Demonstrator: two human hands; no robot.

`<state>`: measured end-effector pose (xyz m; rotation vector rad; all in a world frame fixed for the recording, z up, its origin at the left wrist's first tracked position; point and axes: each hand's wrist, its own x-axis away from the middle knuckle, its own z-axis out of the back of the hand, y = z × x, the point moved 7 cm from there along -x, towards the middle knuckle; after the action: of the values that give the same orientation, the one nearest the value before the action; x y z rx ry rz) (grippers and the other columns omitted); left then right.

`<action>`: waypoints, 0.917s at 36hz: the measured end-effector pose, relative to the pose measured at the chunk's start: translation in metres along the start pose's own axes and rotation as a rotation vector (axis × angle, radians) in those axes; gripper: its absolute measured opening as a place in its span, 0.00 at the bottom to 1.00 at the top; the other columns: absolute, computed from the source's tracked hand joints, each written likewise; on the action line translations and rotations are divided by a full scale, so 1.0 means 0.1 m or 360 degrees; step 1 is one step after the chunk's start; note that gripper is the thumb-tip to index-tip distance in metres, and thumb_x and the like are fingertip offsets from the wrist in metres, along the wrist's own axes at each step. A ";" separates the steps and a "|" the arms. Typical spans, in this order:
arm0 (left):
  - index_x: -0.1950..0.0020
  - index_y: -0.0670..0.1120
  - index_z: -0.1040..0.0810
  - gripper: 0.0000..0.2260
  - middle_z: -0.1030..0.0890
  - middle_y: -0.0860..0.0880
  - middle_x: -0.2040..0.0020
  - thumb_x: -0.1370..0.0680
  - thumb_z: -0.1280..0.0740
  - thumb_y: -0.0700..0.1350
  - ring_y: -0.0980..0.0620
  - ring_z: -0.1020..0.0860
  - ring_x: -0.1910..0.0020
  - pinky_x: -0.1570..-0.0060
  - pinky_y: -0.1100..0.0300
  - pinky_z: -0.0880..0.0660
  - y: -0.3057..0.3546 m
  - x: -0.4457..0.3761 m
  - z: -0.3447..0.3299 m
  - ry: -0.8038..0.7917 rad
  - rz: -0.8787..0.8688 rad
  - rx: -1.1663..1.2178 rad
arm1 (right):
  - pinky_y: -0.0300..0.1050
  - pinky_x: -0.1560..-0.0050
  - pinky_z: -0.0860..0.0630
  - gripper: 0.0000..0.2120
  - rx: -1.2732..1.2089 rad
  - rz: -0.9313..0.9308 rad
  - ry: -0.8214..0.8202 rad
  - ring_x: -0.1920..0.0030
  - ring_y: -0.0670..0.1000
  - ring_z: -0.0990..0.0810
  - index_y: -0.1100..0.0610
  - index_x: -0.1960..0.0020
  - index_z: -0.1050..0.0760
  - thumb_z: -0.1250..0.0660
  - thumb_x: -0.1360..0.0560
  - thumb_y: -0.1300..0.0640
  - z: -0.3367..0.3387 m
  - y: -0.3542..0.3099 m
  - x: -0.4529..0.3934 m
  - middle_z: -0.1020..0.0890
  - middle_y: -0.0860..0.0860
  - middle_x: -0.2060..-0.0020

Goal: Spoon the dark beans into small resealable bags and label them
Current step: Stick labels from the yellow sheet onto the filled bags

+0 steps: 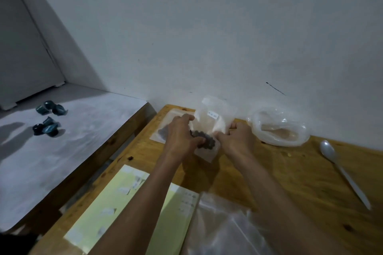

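On the far left, a grey surface [68,136] holds a scatter of small dark teal cups [48,118]. Right of it stands a wooden table [290,172]. At its near edge lies a pale yellow label sheet [116,203] with small white stickers, their marks too blurred to read.

At the table's middle, two bare hands hold up one small clear bag [209,126]. The left hand [182,132] curls its fingers round the bag's lower left side. A clump of dark beans [205,141] sits in the bottom of the bag, between the hands. The right hand [238,138] pinches the bag's right edge with curled fingers. A white label [213,114] is stuck near the bag's top; it bears faint writing that cannot be read. Behind the left hand another bag [163,128] with dark contents lies flat.

The step appears to be closing the filled bag. Done well, it probably means keeping the beans settled low, pressing out air, and running the fingers along the whole seal.

Further right sits an open plastic sack [279,128], then a spoon [339,167] lying untouched. A stack of clear bags [223,230] lies at the near edge. No brand shows anywhere.
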<state>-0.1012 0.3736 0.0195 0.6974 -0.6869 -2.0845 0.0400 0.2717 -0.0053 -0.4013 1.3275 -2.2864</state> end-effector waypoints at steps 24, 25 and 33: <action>0.32 0.45 0.23 0.21 0.23 0.46 0.32 0.23 0.28 0.49 0.48 0.25 0.35 0.42 0.60 0.29 -0.06 0.03 -0.20 -0.0121 -0.0029 -0.0136 | 0.49 0.42 0.25 0.21 0.0542 0.0261 -0.0100 0.35 0.56 0.26 0.54 0.31 0.26 0.30 0.22 0.51 -0.09 -0.02 0.04 0.26 0.54 0.34; 0.32 0.45 0.23 0.21 0.23 0.46 0.32 0.23 0.28 0.49 0.48 0.25 0.35 0.43 0.61 0.30 -0.04 0.06 -0.16 -0.0111 -0.0040 -0.0126 | 0.50 0.42 0.24 0.21 0.0535 0.0284 -0.0111 0.36 0.56 0.25 0.54 0.32 0.26 0.29 0.23 0.51 -0.08 -0.05 0.08 0.25 0.54 0.34; 0.37 0.44 0.19 0.19 0.17 0.48 0.42 0.24 0.26 0.51 0.55 0.21 0.47 0.56 0.70 0.32 0.12 0.50 0.20 -0.0092 -0.0189 -0.0123 | 0.47 0.50 0.20 0.10 0.0495 0.0473 -0.0409 0.49 0.49 0.19 0.52 0.46 0.18 0.25 0.26 0.52 0.25 -0.24 0.59 0.17 0.47 0.53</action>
<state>-0.1343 0.3305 0.0303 0.6503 -0.6062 -2.2354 -0.0042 0.2322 0.0290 -0.3500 0.8278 -2.0640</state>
